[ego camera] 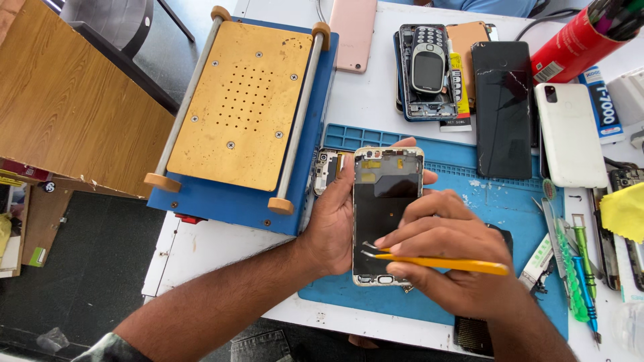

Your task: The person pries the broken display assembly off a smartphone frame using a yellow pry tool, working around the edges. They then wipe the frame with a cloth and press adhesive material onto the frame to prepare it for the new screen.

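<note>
Blue silicone work mat (pixel 496 194) serves as the reference surface on the white table (pixel 201 255). Above the mat's left part, the left hand (pixel 332 224) grasps an opened phone frame (pixel 387 214) from its left edge, thumb and fingertips wrapped round both sides, inner face up. The right hand (pixel 446 258), over the mat's centre, pinches yellow-handled tweezers (pixel 436 261) between thumb and fingers; the metal tips rest on the lower part of the frame. Left of the mat stands a blue heating plate (pixel 245 107) with a perforated brass-coloured top. Beyond the mat's far edge lie several phones, including a cracked black one (pixel 504 107). Screwdrivers (pixel 583 275) lie at its right edge.
</note>
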Demonstrator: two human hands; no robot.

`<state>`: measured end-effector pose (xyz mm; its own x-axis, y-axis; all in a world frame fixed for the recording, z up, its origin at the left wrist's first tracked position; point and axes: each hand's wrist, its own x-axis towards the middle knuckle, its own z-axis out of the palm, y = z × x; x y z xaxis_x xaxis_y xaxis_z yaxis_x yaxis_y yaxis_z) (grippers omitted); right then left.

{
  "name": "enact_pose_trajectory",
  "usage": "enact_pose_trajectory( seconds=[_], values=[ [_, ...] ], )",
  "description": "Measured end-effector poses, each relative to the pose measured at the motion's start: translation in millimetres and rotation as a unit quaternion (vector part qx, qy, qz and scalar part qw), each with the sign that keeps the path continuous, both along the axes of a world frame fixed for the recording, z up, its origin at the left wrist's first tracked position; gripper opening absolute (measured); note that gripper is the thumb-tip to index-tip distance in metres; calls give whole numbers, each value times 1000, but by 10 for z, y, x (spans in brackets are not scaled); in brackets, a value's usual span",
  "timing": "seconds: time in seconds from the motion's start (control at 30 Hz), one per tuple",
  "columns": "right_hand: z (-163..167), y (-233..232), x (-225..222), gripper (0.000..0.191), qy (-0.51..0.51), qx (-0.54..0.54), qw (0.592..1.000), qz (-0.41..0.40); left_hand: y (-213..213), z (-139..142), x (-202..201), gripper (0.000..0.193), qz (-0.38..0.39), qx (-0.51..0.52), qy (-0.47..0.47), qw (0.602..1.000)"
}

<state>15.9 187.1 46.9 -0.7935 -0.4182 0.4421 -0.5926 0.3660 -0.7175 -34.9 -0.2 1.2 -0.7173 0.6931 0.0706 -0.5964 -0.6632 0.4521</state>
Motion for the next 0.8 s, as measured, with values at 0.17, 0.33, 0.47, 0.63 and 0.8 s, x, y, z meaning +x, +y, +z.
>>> enact_pose_trajectory(
  seconds=[0.17,0.33,0.47,0.63,0.8],
  values=[
    [-40,149,19,18,-5,-72,997,-41,5,-14,16,80,-15,60,-18,998],
    [-193,284,53,18,-84,-235,965,-80,12,-25,3,82,-20,49,-15,998],
    [-229,378,23,21,-172,-278,940,-93,10,1,24,81,-14,41,-21,999],
    [-179,358,-49,24,-214,-315,924,-36,26,68,6,82,-7,24,-17,1000],
    [-114,354,-33,26,-178,-283,941,-56,17,89,10,81,0,-3,-20,1000]
  ],
)
